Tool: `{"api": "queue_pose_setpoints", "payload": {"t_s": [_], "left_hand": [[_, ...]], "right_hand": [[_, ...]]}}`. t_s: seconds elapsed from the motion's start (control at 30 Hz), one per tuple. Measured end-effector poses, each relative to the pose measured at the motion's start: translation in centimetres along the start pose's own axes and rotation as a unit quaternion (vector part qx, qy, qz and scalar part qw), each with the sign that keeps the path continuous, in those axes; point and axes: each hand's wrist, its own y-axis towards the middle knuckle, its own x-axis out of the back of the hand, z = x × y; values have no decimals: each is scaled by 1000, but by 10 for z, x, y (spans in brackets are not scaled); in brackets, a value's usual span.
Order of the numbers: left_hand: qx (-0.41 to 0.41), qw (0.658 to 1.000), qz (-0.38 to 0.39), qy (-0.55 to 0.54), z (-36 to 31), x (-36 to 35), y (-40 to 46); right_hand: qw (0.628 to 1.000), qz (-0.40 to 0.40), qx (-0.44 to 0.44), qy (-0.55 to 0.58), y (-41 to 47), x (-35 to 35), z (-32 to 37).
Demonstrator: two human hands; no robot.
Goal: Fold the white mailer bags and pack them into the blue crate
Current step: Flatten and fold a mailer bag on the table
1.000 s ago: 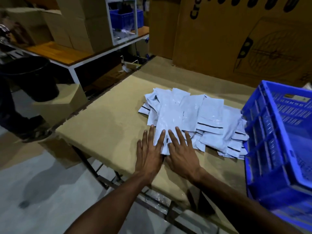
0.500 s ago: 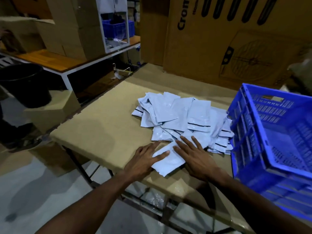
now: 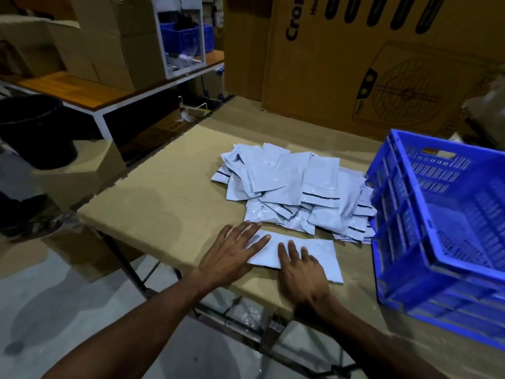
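Head view: one white bag (image 3: 306, 251) lies flat on the tan worktop (image 3: 164, 203), near its front edge, just left of the blue crate (image 3: 410, 242). The bag is a pale, slightly glossy rectangle stretched crosswise, its far edge just short of the pile (image 3: 292, 190) of overlapping white bags, some showing a dark strip. The left hand (image 3: 232, 255) presses the bag's left end, fingers spread, grip released. The right hand (image 3: 300, 272) lies flat on its middle, grip likewise released. The pile's right edge touches the crate.
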Motion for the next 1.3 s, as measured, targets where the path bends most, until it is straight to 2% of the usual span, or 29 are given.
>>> {"api": "queue_pose_setpoints", "payload": {"t_s": [0.07, 0.17, 0.3, 0.43, 0.53, 0.63, 0.8, 1.0, 1.2, 1.3], "left_hand": [[15, 1000, 13, -6, 1, -4, -1], [16, 999, 38, -22, 4, -4, -4], [4, 997, 54, -62, 9, -6, -6], [6, 995, 77, -56, 13, -8, -13], [34, 998, 18, -40, 3, 1, -5], [53, 995, -33, -81, -19, 10, 25], [80, 987, 24, -139, -51, 2, 45], [130, 987, 27, -89, -56, -12, 32], [147, 986, 20, -72, -57, -19, 34], [159, 985, 25, -60, -57, -20, 32]], "right_hand": [[1000, -2, 13, 10, 2, 3, 0], [996, -22, 76, 27, 5, 0, -15], [989, 24, 118, 83, 5, -4, -37], [987, 32, 109, 117, -5, -4, -33], [981, 33, 69, 180, -4, 6, -26], [982, -30, 35, 183, 4, 10, -17], [987, -34, 12, 159, 8, -8, -13], [982, -115, 16, 148, 8, -21, -12], [977, -134, -6, 167, 9, -17, -12], [978, -118, -32, 169, 7, -18, -13]]}}
